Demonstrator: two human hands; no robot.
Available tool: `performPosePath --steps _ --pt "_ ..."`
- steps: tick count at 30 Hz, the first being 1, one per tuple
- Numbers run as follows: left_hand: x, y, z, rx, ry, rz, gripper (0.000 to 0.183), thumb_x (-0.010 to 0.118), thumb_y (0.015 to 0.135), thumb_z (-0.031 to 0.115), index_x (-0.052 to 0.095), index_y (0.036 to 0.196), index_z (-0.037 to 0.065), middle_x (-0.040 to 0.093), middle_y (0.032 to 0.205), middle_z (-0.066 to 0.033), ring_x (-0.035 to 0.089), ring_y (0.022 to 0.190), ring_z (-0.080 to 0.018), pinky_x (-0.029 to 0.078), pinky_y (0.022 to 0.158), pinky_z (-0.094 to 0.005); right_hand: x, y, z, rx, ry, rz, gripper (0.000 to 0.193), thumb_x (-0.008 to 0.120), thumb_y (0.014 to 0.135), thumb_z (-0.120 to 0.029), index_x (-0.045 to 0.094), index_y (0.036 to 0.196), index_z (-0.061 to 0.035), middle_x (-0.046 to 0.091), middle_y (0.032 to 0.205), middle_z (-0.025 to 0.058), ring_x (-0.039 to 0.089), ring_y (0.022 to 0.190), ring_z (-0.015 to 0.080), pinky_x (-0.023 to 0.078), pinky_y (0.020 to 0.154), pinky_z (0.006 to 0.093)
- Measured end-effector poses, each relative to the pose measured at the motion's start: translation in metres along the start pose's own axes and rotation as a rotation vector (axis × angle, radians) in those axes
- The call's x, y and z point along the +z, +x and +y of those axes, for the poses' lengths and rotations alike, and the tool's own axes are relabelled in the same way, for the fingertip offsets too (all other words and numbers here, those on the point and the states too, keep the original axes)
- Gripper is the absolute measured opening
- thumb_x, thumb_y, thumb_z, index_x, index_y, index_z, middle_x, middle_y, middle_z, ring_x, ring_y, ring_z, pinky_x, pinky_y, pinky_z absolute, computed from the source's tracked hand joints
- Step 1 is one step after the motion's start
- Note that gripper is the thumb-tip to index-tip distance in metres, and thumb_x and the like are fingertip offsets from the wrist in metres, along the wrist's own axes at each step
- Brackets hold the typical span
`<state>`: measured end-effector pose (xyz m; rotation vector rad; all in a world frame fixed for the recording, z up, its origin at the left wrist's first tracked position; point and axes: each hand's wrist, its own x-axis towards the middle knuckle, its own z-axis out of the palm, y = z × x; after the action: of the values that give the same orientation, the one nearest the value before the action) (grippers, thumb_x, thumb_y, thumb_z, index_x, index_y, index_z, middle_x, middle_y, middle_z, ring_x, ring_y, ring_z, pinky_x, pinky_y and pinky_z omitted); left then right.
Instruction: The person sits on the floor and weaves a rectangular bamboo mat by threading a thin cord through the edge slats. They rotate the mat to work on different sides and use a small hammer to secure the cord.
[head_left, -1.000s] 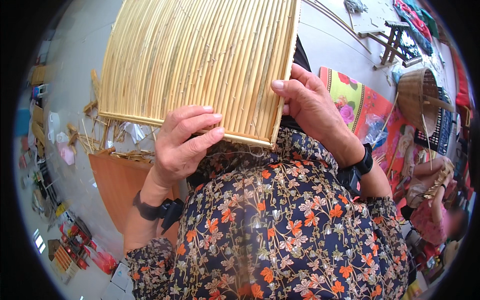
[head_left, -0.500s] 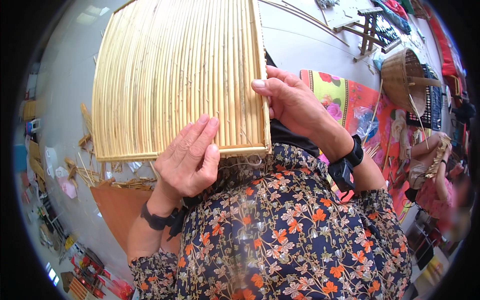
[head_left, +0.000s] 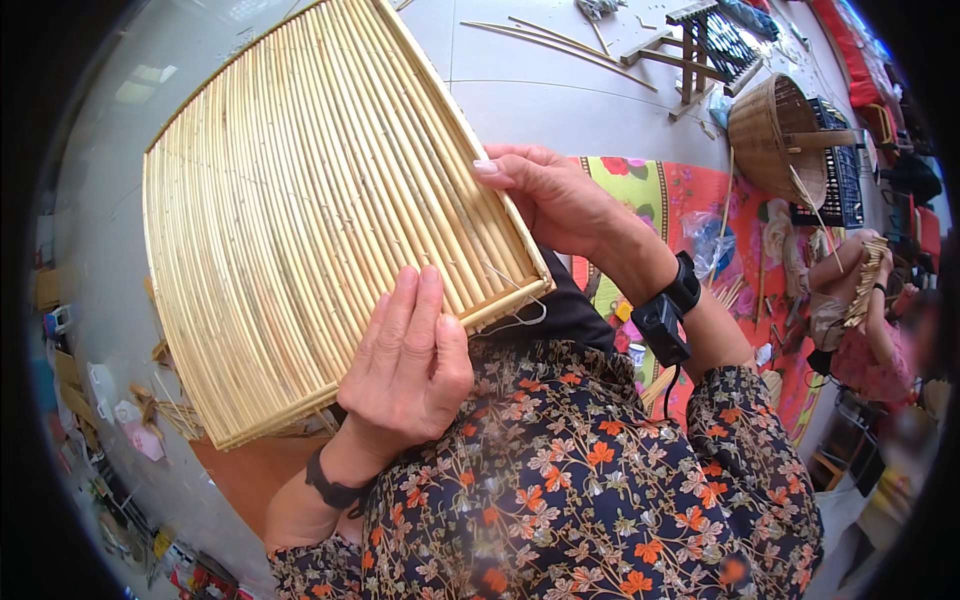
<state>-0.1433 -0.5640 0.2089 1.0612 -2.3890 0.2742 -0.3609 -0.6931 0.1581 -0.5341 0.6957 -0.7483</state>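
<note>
A large framed panel of pale straw-coloured stalks (head_left: pixel 290 190), laid side by side, is held up before me, tilted. My right hand (head_left: pixel 565 200) grips its right edge, thumb on the face and fingers behind the rim. Over the near edge lies my left hand (head_left: pixel 408 355), its fingers straight and flat on the stalks; whether its thumb pinches the rim from below is hidden. A loose white thread (head_left: pixel 520 318) loops out from the panel's near right corner. Each wrist wears a black strap, and the right one carries a small black box (head_left: pixel 660 333).
Right of me a red flowered mat (head_left: pixel 690 215) bears plastic wrap and sticks. Beyond it stand a woven basket (head_left: pixel 775 130), a dark crate (head_left: pixel 835 180) and a wooden folding stool (head_left: pixel 690 60). Another person (head_left: pixel 870 345) holds a strip at far right. Cut stalks (head_left: pixel 165 405) lie at left.
The panel has turned: its far end swung left and its near left corner dropped toward me. My right hand moved slightly left with the edge; my left hand shifted a little right and down.
</note>
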Motion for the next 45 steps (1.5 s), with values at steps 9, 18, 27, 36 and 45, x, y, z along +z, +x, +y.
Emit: performPosePath --steps 9,18,27,36,45 --pt "0.001 -0.005 0.001 -0.019 0.001 -0.033 0.01 0.065 0.106 0.007 0.056 0.106 0.001 0.078 0.12 -0.0291 0.077 0.119 -0.0424 0.065 0.099 -0.0482 -0.001 0.005 0.004 0.007 0.019 -0.052 0.018 0.075 0.106 -0.024 0.07 0.113 -0.0087 0.073 0.094 -0.0055 0.067 0.071 0.0006 0.051 0.055 0.0175" --pt "0.006 -0.009 0.005 -0.037 0.01 -0.006 0.01 0.064 0.106 0.005 0.055 0.109 0.002 0.078 0.123 -0.0276 0.077 0.12 -0.0411 0.065 0.099 -0.0472 -0.002 0.0 0.008 -0.013 -0.048 -0.077 0.021 0.072 0.108 -0.028 0.071 0.117 -0.0091 0.07 0.093 -0.0077 0.065 0.074 -0.0009 0.049 0.059 0.0169" --pt "0.011 -0.008 -0.002 -0.043 -0.002 0.012 0.012 0.066 0.107 0.007 0.055 0.109 0.003 0.078 0.123 -0.0266 0.076 0.121 -0.04 0.066 0.097 -0.0456 -0.001 -0.052 0.012 -0.138 -0.216 0.053 0.05 0.059 0.112 -0.03 0.055 0.152 0.0006 0.067 0.118 0.0041 0.066 0.099 0.0102 0.059 0.079 0.0255" --pt "0.015 -0.007 -0.006 -0.044 -0.008 0.037 0.01 0.065 0.107 0.007 0.056 0.108 0.002 0.078 0.124 -0.0262 0.076 0.122 -0.0395 0.066 0.098 -0.0454 0.014 -0.094 0.014 -0.199 -0.271 0.031 0.069 0.066 0.101 -0.015 0.041 0.162 0.0058 0.062 0.148 0.0204 0.073 0.114 0.0224 0.067 0.088 0.0364" --pt "0.015 -0.01 -0.006 -0.055 -0.014 0.024 0.007 0.064 0.108 0.007 0.058 0.108 0.003 0.078 0.125 -0.0254 0.075 0.124 -0.0384 0.065 0.099 -0.0448 0.017 -0.089 0.014 -0.202 -0.236 0.073 0.057 0.07 0.101 -0.004 0.05 0.153 0.0043 0.071 0.128 0.0141 0.073 0.101 0.0174 0.063 0.087 0.0337"
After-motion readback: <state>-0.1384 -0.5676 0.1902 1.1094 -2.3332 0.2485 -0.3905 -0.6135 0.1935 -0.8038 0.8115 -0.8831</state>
